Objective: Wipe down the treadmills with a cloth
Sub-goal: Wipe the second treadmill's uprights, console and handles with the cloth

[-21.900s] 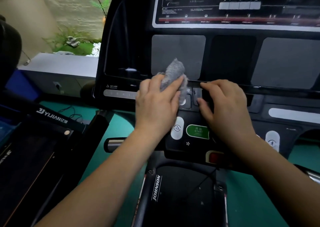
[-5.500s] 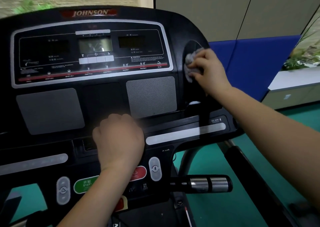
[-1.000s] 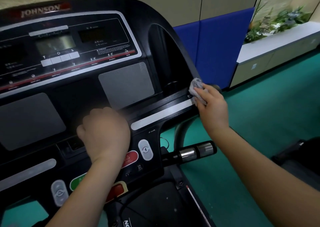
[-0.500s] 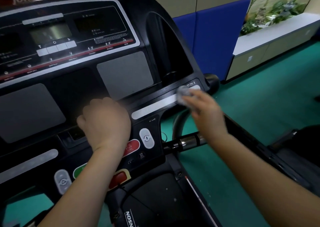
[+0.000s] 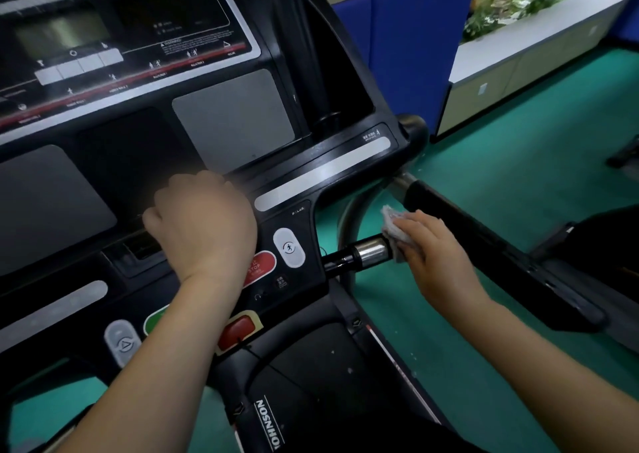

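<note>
Right hand [image 5: 439,255] with cloth [image 5: 392,226], centre right of the frame. Half a second ago the cloth lay on the pale strip [image 5: 325,176] along the lower right edge of the console [image 5: 235,120]. It has since dropped to the short chrome handle [image 5: 370,250] just below and now touches the handle's outer end. This suggests the console's right side is finished and the wiping has passed on to the handles. The long black side rail [image 5: 484,241] behind the hand probably comes next.

The fingers of the right hand curl over the cloth and press it to the metal. The left hand [image 5: 204,224], centre frame, rests as a closed fist on the console ledge, holding nothing visible.

The cloth is a small, pale grey, crumpled wad. Only its upper edge shows beyond the fingertips.
</note>
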Demonstrator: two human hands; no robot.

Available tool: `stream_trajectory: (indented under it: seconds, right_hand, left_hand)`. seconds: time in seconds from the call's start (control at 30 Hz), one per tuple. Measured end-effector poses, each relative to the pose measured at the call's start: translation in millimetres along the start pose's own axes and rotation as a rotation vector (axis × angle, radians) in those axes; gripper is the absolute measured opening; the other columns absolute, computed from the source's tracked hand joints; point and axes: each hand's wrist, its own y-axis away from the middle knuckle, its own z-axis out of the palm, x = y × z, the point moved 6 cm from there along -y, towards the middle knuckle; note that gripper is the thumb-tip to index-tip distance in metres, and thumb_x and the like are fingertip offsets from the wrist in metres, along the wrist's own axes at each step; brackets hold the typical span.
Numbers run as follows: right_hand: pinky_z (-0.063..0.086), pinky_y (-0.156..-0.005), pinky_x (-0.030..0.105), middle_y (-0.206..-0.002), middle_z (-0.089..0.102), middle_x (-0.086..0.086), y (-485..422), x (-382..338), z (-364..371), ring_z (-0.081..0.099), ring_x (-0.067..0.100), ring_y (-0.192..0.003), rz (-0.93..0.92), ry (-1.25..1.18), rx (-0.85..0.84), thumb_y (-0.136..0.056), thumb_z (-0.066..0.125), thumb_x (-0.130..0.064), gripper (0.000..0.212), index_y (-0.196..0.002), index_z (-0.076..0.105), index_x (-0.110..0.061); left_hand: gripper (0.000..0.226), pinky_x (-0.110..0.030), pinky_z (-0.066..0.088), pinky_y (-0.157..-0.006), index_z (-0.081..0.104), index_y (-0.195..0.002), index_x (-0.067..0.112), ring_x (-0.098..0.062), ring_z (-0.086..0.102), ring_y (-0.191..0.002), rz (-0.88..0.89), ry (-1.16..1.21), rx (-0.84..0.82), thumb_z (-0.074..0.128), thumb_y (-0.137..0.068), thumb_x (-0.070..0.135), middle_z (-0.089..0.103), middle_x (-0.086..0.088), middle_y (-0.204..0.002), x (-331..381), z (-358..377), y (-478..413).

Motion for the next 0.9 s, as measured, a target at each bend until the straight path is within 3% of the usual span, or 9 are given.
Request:
stream_trajectory:
  seconds: [0.07,0.13,0.2,0.33,0.53,0.63,0.73,0.83,0.9]
  right_hand:
    - [0.031,-0.106,0.027,-0.119,0.062,0.013,4,-8,11,0.056,0.034,-0.111,-0.001,-0.023,-0.012,-0.086,0.06,-0.004,0.029,-0.114,0.067,-0.005]
    - [0.036,-0.099,0.022,-0.117,0.063,0.015,5,-29,15,0.059,0.032,-0.106,-0.037,-0.094,-0.016,-0.088,0.052,-0.016,0.031,-0.111,0.069,-0.004]
    - [0.043,-0.098,0.03,-0.119,0.062,0.014,11,-53,25,0.058,0.031,-0.108,-0.112,-0.16,-0.016,-0.087,0.05,-0.021,0.034,-0.112,0.069,-0.005]
    - [0.043,-0.1,0.05,-0.121,0.062,0.019,28,-84,54,0.056,0.038,-0.114,-0.252,-0.103,0.075,-0.083,0.07,-0.007,0.029,-0.111,0.067,0.0]
    - [0.043,-0.097,0.041,-0.114,0.066,0.014,17,-69,34,0.06,0.03,-0.107,-0.35,-0.034,0.091,-0.09,0.057,-0.012,0.024,-0.109,0.07,-0.008]
    - [0.044,-0.078,0.026,-0.093,0.067,0.005,-1,-26,6,0.059,0.017,-0.086,-0.016,-0.119,0.122,-0.092,0.053,-0.019,0.02,-0.09,0.073,-0.017]
    - [0.036,-0.064,0.027,-0.076,0.055,0.001,0,32,-12,0.051,0.017,-0.067,0.311,-0.105,-0.006,-0.098,0.05,-0.03,0.037,-0.061,0.054,-0.024]
    - [0.042,-0.044,0.022,-0.077,0.059,0.003,32,56,-12,0.054,0.017,-0.06,0.642,-0.3,0.026,-0.097,0.049,-0.017,0.023,-0.081,0.064,-0.024]
    - [0.053,-0.046,0.027,-0.08,0.064,0.002,63,50,4,0.064,0.024,-0.07,0.87,-0.531,0.063,-0.099,0.047,-0.019,0.019,-0.094,0.065,-0.022]
  left_hand:
    - [0.03,-0.051,0.032,-0.094,0.062,-0.106,0.015,-0.036,0.047,-0.105,0.005,0.002,0.0,0.041,-0.092,0.032,0.056,-0.012,-0.112,0,0,0]
    - [0.031,-0.051,0.032,-0.094,0.061,-0.107,0.014,-0.036,0.047,-0.106,0.011,-0.002,-0.001,0.041,-0.092,0.031,0.055,-0.013,-0.113,2,0,0]
    - [0.031,-0.051,0.032,-0.093,0.061,-0.108,0.014,-0.036,0.046,-0.106,0.015,-0.007,-0.002,0.04,-0.092,0.031,0.055,-0.013,-0.114,2,0,0]
    - [0.031,-0.052,0.032,-0.094,0.06,-0.108,0.013,-0.037,0.046,-0.107,0.025,-0.006,0.002,0.04,-0.092,0.03,0.055,-0.015,-0.115,2,0,0]
    - [0.031,-0.053,0.031,-0.094,0.059,-0.109,0.012,-0.039,0.045,-0.109,0.037,0.003,0.003,0.04,-0.092,0.03,0.054,-0.016,-0.117,2,0,0]
    - [0.031,-0.052,0.031,-0.094,0.059,-0.11,0.012,-0.039,0.044,-0.109,0.042,-0.004,-0.003,0.04,-0.092,0.03,0.053,-0.017,-0.117,2,0,0]
    - [0.031,-0.051,0.031,-0.093,0.059,-0.11,0.012,-0.039,0.044,-0.109,0.044,-0.008,-0.004,0.04,-0.092,0.029,0.053,-0.017,-0.117,3,-1,0]
    - [0.032,-0.052,0.031,-0.093,0.058,-0.11,0.012,-0.04,0.044,-0.109,0.049,-0.011,-0.006,0.04,-0.092,0.029,0.053,-0.018,-0.117,4,-1,1]
    - [0.032,-0.052,0.031,-0.094,0.058,-0.111,0.012,-0.04,0.044,-0.109,0.049,-0.014,-0.007,0.039,-0.092,0.03,0.053,-0.018,-0.118,3,-1,1]
